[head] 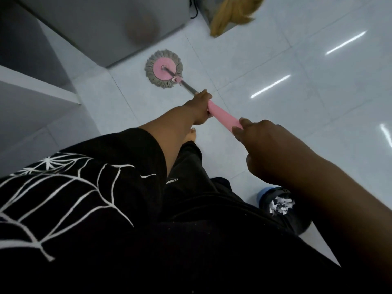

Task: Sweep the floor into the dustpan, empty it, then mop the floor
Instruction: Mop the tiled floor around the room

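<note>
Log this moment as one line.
stage: mopping | left grip: holds mop handle low | right grip: holds handle top | mop head: flat on floor | broom: untouched

Mop head (163, 69) on floor (297, 85), beside cabinet (89, 24)

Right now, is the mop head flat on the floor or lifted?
Flat: the mop head shows its whole pink disc, with grey strands spread all around it on the floor.

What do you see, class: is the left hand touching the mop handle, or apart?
Touching. The head view shows the left hand curled round the mop handle, no gap visible.
</note>
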Tool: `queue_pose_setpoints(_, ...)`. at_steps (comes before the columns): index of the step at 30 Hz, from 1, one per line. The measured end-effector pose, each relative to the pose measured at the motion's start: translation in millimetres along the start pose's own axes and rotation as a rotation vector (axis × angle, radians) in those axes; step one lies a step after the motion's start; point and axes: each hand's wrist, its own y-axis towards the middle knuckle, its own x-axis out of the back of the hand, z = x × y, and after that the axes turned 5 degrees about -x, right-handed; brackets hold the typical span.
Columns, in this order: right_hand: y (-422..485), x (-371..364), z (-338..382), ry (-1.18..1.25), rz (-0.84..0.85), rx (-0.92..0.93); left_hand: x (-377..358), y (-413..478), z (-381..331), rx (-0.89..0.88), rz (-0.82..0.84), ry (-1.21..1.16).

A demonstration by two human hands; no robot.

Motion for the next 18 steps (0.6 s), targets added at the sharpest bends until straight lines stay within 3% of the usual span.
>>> queue_pose_setpoints(10, -125.0, -52.2, -23.0, 0.009, 0.049, -0.085, -96.4, -53.8, -86.9, -0.102, 0.052, 0.028)
queue_pose_setpoints(18, -128.0, -55.6, -18.9, 0.023, 0.016, -0.112, -100.3, -56.0, -86.5, -0.154, 0.044, 0.034)
